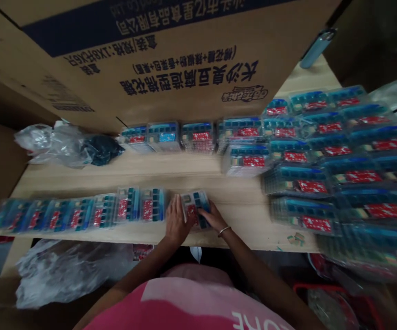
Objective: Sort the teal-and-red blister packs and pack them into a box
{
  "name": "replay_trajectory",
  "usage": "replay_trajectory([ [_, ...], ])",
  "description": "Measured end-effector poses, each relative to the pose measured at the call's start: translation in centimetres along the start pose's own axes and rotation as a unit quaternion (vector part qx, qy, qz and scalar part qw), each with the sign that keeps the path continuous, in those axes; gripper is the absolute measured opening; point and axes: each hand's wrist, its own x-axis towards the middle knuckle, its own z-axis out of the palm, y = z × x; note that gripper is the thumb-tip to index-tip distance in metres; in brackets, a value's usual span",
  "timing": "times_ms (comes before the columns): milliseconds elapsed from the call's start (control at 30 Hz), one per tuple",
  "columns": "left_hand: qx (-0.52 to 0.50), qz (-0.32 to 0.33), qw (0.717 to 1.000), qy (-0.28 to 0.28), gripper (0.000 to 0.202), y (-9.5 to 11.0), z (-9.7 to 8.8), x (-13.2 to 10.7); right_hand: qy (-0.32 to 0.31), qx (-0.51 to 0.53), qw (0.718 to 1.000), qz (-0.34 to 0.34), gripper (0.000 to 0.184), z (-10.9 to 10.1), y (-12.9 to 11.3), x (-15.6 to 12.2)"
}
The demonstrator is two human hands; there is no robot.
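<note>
A clear plastic pack (196,201) with blue-green pieces and a red patterned sachet lies slightly tilted at the table's front edge, between my hands. My left hand (177,219) is against its left side, fingers together and thumb over the red sachet. From the right, my right hand (215,217) grips the other side, its thumb on top of the blue-green pieces. Left of my left hand stands a similar pack (152,205), the nearest in a row of several along the front edge. The undersides of my fingers are hidden.
Stacks of similar packs (311,183) crowd the right side, with a shorter line of stacks (198,134) along the back. Behind them rises a large cardboard box (184,59). Crumpled plastic bags (61,142) lie back left. Small loose pieces (296,239) sit near the front edge.
</note>
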Motion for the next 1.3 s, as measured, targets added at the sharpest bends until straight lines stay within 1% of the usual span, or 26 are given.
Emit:
replay_trajectory([
  [33, 0.078, 0.027, 0.996, 0.035, 0.064, -1.0, -1.4, 0.1, 0.006, 0.001, 1.0, 0.005, 0.043, 1.4, -0.2, 0.3],
  [67, 0.135, 0.041, 0.988, 0.054, 0.059, -2.3, -2.8, 0.3, 0.012, 0.002, 1.0, 0.006, 0.042, 2.9, -0.4, 0.6],
  [133, 0.194, 0.059, 0.978, 0.052, 0.05, -5.0, -4.8, 0.6, 0.029, 0.001, 1.0, -0.005, 0.041, 5.8, -0.7, 1.1],
  [200, 0.209, 0.088, 0.974, 0.031, 0.046, -7.3, -5.8, 0.7, 0.056, -0.011, 0.998, -0.021, 0.042, 7.8, -0.6, 1.3],
  [267, 0.218, 0.115, 0.969, 0.02, 0.05, -8.6, -5.8, 0.5, 0.082, -0.042, 0.995, -0.036, 0.043, 8.8, -0.5, 1.1],
  [300, 0.226, 0.12, 0.967, 0.022, 0.052, -8.9, -5.5, 0.3, 0.098, -0.066, 0.992, -0.043, 0.046, 9.0, -0.5, 0.9],
  [367, 0.239, 0.11, 0.964, 0.028, 0.055, -8.8, -4.9, -0.1, 0.136, -0.136, 0.979, -0.071, 0.053, 8.8, -0.8, 0.2],
  [433, 0.25, 0.088, 0.963, 0.037, 0.055, -8.2, -4.3, -0.4, 0.169, -0.221, 0.953, -0.116, 0.059, 8.5, -1.5, -0.6],
  [500, 0.255, 0.073, 0.963, 0.045, 0.052, -7.6, -4.2, -0.5, 0.177, -0.287, 0.929, -0.151, 0.057, 8.2, -2.6, -1.2],
  [567, 0.252, 0.076, 0.964, 0.049, 0.049, -7.3, -4.3, -0.3, 0.174, -0.316, 0.919, -0.158, 0.052, 8.2, -3.4, -1.4],
  [633, 0.247, 0.087, 0.964, 0.05, 0.048, -7.1, -4.5, 0.1, 0.178, -0.307, 0.922, -0.154, 0.049, 8.2, -3.6, -1.2],
  [733, 0.248, 0.1, 0.962, 0.047, 0.049, -7.0, -4.6, 0.7, 0.195, -0.259, 0.934, -0.15, 0.039, 8.0, -2.7, -0.4],
  [833, 0.267, 0.106, 0.957, 0.042, 0.057, -7.4, -4.4, 0.8, 0.205, -0.207, 0.947, -0.135, 0.032, 7.7, -1.3, 0.2],
  [933, 0.301, 0.126, 0.944, 0.033, 0.065, -8.1, -3.9, 0.5, 0.206, -0.189, 0.951, -0.13, 0.032, 7.8, -0.3, 0.6],
  [1067, 0.333, 0.149, 0.931, 0.018, 0.07, -8.8, -3.8, -0.1, 0.203, -0.206, 0.948, -0.137, 0.033, 8.0, 0.0, 0.4],
  [1167, 0.331, 0.164, 0.929, 0.0, 0.072, -8.5, -4.6, -0.4, 0.201, -0.231, 0.942, -0.14, 0.036, 7.8, -0.5, -0.1],
  [1233, 0.321, 0.154, 0.934, 0.002, 0.069, -8.3, -5.4, -0.1, 0.201, -0.266, 0.929, -0.159, 0.041, 7.7, -1.5, -0.5],
  [1300, 0.313, 0.128, 0.941, 0.023, 0.062, -8.2, -6.2, 0.4, 0.186, -0.32, 0.909, -0.194, 0.047, 7.7, -2.8, -0.8],
])
